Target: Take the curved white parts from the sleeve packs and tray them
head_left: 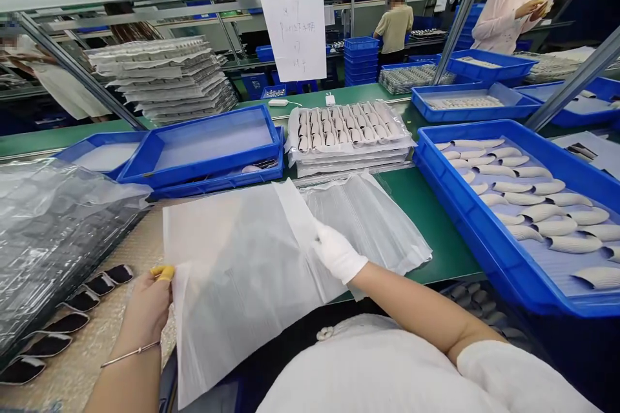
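A large translucent white sheet, thin like packing foam or paper (242,264), stretches between my two hands above the bench. My left hand (152,300), with yellow covers on its fingertips, pinches the sheet's left edge. In a white glove, my right hand (336,251) grips the sheet near its folded right side; its fingertips are partly hidden. Under and beyond my right hand lies a pile of similar translucent sheets (372,219) on the green bench top. Behind it sits a stack of trays packed with pale curved shell-like parts (343,126).
To the right, a blue bin (523,271) holds rows of cream ribbed parts (542,211). Stacked blue trays (203,142) stand at back left. Clear plastic trays (53,232) and dark-faced pieces (62,322) lie at left on bubble wrap. A paper sign (293,26) hangs ahead; people work beyond.
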Tool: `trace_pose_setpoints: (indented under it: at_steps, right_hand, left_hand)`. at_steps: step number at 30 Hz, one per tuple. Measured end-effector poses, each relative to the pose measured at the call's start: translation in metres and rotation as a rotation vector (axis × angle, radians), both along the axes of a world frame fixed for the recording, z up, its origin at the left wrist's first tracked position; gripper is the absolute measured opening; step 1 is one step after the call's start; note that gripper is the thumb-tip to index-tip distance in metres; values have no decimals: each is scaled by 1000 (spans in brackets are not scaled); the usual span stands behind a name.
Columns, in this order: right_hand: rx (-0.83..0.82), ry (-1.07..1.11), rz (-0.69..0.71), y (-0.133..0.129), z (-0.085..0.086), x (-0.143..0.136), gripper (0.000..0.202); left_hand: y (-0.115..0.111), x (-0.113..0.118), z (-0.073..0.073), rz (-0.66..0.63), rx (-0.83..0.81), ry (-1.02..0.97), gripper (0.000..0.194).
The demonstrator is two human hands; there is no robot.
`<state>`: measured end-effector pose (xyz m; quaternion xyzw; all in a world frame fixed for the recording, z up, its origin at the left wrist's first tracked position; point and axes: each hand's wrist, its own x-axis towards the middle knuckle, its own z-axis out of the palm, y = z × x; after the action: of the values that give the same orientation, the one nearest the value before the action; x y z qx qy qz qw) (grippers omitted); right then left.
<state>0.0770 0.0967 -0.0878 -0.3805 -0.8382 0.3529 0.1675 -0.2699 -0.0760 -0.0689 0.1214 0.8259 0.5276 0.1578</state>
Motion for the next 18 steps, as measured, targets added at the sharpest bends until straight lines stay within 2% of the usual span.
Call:
trace_pose_setpoints:
  at_steps: [3, 5, 8, 11, 13, 15, 18]
  right_hand:
    - [-188, 163, -85, 18, 2, 19, 66]
    - [-209, 183, -133, 24, 9, 29, 63]
    - [-51, 105, -62, 16, 21, 27, 57]
    - [119, -97, 86, -3, 27, 5, 76]
    - [208, -200, 128, -11, 26, -13, 87]
    - [271, -248, 94, -8, 24, -25, 88]
    - [306, -288, -28, 13, 23, -32, 79]
  left_hand:
    - [12, -17, -1, 18, 18, -10, 21]
    - [20, -23, -1, 7, 8, -20, 17]
    - [29, -25, -4, -29, -16, -40, 16]
    - [32, -24, -6, -44, -40, -44, 18]
    - [31, -22, -4, -33, -56, -25, 20]
    - [27, -18, 0, -19, -70, -1, 22]
    - [21, -13, 3, 2, -67, 18, 26]
